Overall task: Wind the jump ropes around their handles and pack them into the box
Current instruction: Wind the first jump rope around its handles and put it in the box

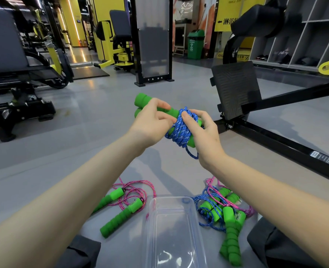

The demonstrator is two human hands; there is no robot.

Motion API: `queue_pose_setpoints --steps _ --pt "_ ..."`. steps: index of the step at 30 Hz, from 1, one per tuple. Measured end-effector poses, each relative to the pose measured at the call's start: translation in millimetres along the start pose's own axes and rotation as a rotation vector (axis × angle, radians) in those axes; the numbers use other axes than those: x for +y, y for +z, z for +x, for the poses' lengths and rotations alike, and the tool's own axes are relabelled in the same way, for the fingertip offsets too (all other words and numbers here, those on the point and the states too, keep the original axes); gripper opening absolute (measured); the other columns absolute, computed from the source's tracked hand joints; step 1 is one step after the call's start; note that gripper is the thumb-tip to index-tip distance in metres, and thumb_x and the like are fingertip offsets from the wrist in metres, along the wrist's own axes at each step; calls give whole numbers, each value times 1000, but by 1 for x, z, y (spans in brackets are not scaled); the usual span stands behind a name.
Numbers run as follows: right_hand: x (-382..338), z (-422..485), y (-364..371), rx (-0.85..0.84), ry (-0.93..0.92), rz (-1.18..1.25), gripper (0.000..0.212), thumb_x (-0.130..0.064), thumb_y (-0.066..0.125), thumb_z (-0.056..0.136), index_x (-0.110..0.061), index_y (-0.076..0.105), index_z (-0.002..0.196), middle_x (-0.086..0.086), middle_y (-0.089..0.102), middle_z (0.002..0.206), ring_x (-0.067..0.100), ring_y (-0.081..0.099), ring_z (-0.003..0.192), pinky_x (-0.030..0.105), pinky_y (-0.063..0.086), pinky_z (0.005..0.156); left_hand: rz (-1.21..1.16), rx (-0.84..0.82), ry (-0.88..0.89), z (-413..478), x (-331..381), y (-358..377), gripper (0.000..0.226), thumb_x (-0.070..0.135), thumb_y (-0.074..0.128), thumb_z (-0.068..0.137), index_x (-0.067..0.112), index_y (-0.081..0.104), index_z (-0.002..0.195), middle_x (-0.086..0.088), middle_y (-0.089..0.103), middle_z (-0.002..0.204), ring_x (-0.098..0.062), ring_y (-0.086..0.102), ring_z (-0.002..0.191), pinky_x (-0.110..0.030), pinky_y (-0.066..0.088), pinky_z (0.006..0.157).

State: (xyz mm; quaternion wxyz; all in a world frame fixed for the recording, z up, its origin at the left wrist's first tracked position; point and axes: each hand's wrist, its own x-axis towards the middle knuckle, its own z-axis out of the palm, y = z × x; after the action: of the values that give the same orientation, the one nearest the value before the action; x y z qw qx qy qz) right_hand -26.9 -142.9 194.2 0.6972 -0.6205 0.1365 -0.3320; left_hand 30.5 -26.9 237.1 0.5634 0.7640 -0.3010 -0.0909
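I hold a pair of green foam handles [143, 99] together in the air, with blue rope [180, 130] wound round their middle. My left hand [150, 122] grips the handles near their far end. My right hand [202, 132] holds the wound part, its thumb pressing on the blue coils; a short loop of rope hangs below. On the floor lies a clear plastic box [154, 225]. Left of it is a loose pink rope with green handles [121, 211]. Right of it sits a tangled heap of blue and pink ropes with green handles [225, 209].
Grey gym floor all around. A black machine frame with a footplate [235, 88] runs along the right. Weight machines [14, 74] stand at the left and back. My dark-clothed knees [272, 246] flank the box at the bottom.
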Motion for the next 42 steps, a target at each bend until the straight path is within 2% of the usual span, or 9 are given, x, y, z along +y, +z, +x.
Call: queue_pose_setpoints --steps 5,9,14,18,24,31,34,38,42 --pt "4 11 -3 -7 129 -27 30 -23 68 85 -17 59 113 13 64 116 24 66 99 40 55 88 252 -34 160 -7 -4 6 34 -3 42 86 21 43 110 5 66 93 -21 64 92 -31 52 78" --pt "6 15 -6 -86 316 52 18 -23 67 85 -14 63 99 14 67 105 26 66 82 38 57 72 294 -43 271 -1 -10 -8 35 1 55 81 22 44 106 1 57 109 -14 63 97 -27 51 80" --pt "1 23 -15 -211 508 -5 17 -28 64 86 -13 64 91 11 70 86 21 66 60 29 57 52 1121 -230 453 12 -35 -40 93 40 79 62 21 35 142 -2 42 133 -23 39 123 -33 27 107" --pt "13 16 -20 -267 725 19 43 -49 48 92 -9 61 87 10 71 64 21 67 50 33 58 51 1286 -145 695 14 -81 -26 59 17 70 61 6 59 117 -16 60 98 -35 61 87 -40 45 85" --pt "41 22 -43 -248 781 151 81 -77 19 83 -12 51 122 22 64 98 29 69 63 32 58 53 343 -445 -160 -16 -112 -6 35 19 61 88 9 52 120 -11 61 101 -20 58 87 -29 48 77" --pt "109 -36 -30 -432 916 -203 43 -51 34 95 -16 57 98 7 59 86 21 57 69 31 51 67 -410 -546 -659 -62 -166 36 29 18 45 97 15 57 124 -4 64 123 -21 60 114 -38 49 94" --pt "131 -62 -30 -347 951 -108 33 -40 38 98 -17 60 90 5 63 86 20 58 70 33 49 69 -360 -636 -741 -79 -182 43 30 24 48 97 20 58 125 1 66 121 -17 62 111 -33 50 90" --pt "156 -85 -42 -242 1008 -42 26 -29 44 97 -11 59 107 8 66 89 22 63 74 34 53 68 196 -718 -687 -90 -188 48 30 43 59 89 16 64 102 -1 62 89 -10 57 73 -21 53 65" --pt "174 -107 -45 -176 1108 -30 25 -27 42 98 -13 60 86 8 62 80 20 59 72 34 48 69 517 -482 -521 -87 -191 47 41 52 62 81 16 51 65 -1 52 66 -19 50 64 -24 38 54"
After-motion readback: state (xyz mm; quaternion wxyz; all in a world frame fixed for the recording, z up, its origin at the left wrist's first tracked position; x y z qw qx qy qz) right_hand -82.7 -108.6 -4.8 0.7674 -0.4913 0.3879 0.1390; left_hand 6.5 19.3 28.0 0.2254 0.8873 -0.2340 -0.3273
